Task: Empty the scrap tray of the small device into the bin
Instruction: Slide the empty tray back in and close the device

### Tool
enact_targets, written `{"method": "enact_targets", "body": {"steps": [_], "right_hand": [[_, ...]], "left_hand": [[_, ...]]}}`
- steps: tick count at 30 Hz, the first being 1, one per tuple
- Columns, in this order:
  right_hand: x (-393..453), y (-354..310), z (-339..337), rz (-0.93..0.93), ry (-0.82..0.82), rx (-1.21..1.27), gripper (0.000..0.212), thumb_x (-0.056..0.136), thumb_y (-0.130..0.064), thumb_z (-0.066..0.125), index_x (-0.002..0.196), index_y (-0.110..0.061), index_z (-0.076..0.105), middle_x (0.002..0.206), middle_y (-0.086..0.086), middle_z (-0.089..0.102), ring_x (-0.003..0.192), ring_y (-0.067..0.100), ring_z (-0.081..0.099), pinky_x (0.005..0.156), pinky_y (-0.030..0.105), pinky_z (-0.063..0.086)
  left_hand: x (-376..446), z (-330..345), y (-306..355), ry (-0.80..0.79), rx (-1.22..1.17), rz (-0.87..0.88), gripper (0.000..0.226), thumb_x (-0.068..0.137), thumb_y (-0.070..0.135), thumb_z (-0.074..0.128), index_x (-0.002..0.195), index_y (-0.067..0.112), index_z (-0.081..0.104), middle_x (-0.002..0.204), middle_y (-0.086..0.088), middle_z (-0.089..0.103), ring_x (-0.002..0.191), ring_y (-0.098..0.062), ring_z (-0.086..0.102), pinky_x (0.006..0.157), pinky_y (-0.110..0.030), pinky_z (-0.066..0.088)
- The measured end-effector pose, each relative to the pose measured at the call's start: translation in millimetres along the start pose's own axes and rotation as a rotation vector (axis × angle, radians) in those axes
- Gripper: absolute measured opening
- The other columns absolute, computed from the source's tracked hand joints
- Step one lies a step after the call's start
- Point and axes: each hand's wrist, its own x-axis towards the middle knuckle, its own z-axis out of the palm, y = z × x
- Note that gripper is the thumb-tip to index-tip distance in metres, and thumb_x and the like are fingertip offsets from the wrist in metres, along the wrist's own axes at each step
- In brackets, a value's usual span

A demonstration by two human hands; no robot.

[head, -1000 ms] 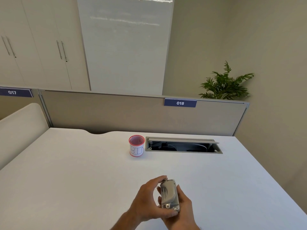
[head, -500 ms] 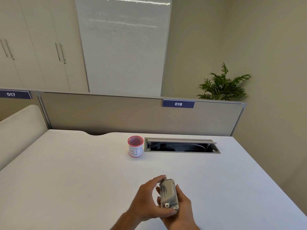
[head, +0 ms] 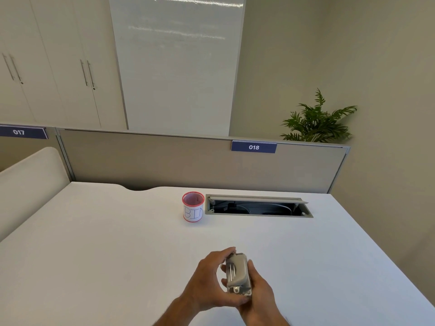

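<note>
A small grey device (head: 237, 273), a hole-punch-like thing with a metal hinge at its near end, is held over the white desk (head: 94, 243) near the front edge. My left hand (head: 207, 283) wraps its left side, index finger on the far tip and thumb at the near end. Beneath and to the right, my right hand (head: 259, 300) cradles it. The bin (head: 193, 206), a small red-rimmed mesh cup with a white label reading BIN, stands upright farther back on the desk, well apart from both hands. The scrap tray is not visible.
An open cable hatch (head: 259, 205) is sunk into the desk just right of the bin. A beige partition (head: 164, 161) with tags 017 and 018 closes the back. A plant (head: 317, 121) stands behind it on the right. The desk's right edge runs diagonally.
Both hands keep hold of the device in nearly the same spot. The view has shifted slightly; nothing else moved.
</note>
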Motion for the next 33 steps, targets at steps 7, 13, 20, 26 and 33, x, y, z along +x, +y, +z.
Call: {"method": "enact_targets", "body": {"steps": [7,13,20,26,33], "right_hand": [[-3,-31,-5,0.046,-0.057,-0.464,0.034,0.101,-0.021,0.043,0.110,-0.011,0.074,0.108,0.022,0.077,0.097,0.045,0.073,0.067,0.041,0.062],[0,-38,-1,0.039,-0.004,-0.584,0.029,0.102,-0.014,0.041,0.113,-0.012,0.067,0.102,0.022,0.078,0.087,0.041,0.076,0.068,0.043,0.062],[8,-40,-1,-0.007,-0.010,-0.549,0.023,0.098,-0.006,0.049,0.111,-0.008,0.068,0.081,0.012,0.080,0.070,0.033,0.076,0.061,0.046,0.063],[14,-38,-3,-0.020,-0.017,-0.499,0.024,0.095,-0.005,0.054,0.104,-0.010,0.076,0.097,0.020,0.080,0.086,0.042,0.076,0.076,0.061,0.062],[14,-41,-4,0.004,0.011,-0.672,0.022,0.098,-0.018,0.053,0.105,-0.022,0.074,0.082,0.000,0.082,0.073,0.023,0.079,0.061,0.039,0.063]], "left_hand": [[2,-1,-7,-0.059,0.065,-0.004,0.104,0.055,0.064,0.089,0.144,0.034,0.044,0.135,0.025,0.056,0.125,0.000,0.051,0.105,-0.023,0.046],[4,-3,-1,-0.121,0.010,-0.104,0.108,0.055,0.067,0.089,0.146,0.036,0.040,0.140,0.027,0.050,0.128,0.008,0.046,0.108,-0.016,0.041],[13,-6,15,0.032,-0.538,-0.603,0.020,0.102,0.017,0.058,0.120,0.013,0.066,0.116,-0.010,0.071,0.084,-0.020,0.067,0.077,-0.035,0.058],[13,-1,15,-0.034,-0.629,-0.657,0.014,0.098,0.013,0.061,0.098,0.012,0.075,0.085,-0.006,0.076,0.064,-0.021,0.070,0.063,-0.036,0.062],[20,4,13,0.021,-0.530,-0.701,0.012,0.099,0.007,0.058,0.101,0.008,0.069,0.097,-0.017,0.077,0.060,-0.024,0.073,0.059,-0.040,0.064]]}}
